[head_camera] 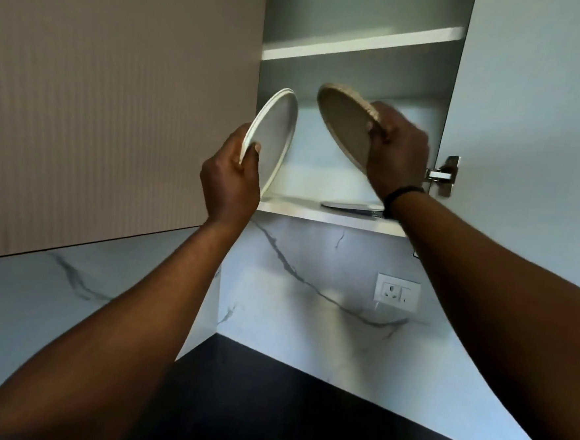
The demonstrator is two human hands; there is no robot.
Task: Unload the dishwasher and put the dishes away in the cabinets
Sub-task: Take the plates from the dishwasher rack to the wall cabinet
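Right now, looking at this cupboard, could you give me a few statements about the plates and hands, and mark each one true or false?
1. The left hand grips a white plate by its rim. True.
2. The right hand holds a glass. False: its fingers grip a tan plate.
3. The cupboard door is closed. False: it stands open.
4. A plate lies flat on the bottom shelf. True.

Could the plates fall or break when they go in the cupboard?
Maybe. The left hand pinches the tilted round white plate only at its rim, so it might slip. The right hand tilts the round beige speckled plate near it; they could knock together. A flat pale plate already lies on the white bottom shelf.
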